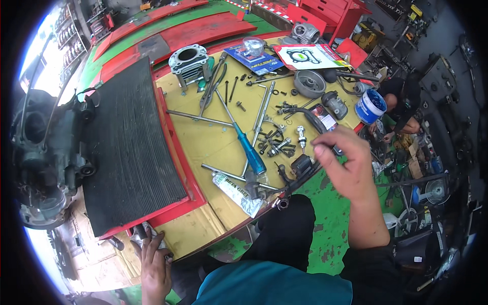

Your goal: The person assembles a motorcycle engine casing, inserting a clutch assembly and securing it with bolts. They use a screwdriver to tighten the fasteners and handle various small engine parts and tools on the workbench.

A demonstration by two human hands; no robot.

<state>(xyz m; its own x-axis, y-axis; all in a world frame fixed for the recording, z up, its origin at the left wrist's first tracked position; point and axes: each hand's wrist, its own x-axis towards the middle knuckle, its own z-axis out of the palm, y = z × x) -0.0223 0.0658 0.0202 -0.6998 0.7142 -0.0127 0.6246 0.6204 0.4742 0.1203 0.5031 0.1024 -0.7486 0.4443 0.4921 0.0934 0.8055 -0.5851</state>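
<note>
At the lower left, my left hand (154,262) presses its fingers round a crumpled grey rag (136,241) beside the red-framed ribbed black mat (134,152). A dark end of some part shows by its fingertips; its kind is hidden. My right hand (351,165) hovers over the table's right front, fingers curved and thumb apart, with nothing visible between them. Near its fingertips stand a spark plug (301,136) and a black ignition coil (302,163). A blue-handled screwdriver (249,147), a T-handle wrench (201,118) and a grey sealant tube (237,194) lie further left.
An engine cylinder (188,63), gasket packet (311,56), round metal drum (309,83) and loose bolts (274,140) cover the cardboard-topped table. An engine (51,152) stands left. Beyond a blue tub (370,107), another person (404,101) crouches at the right.
</note>
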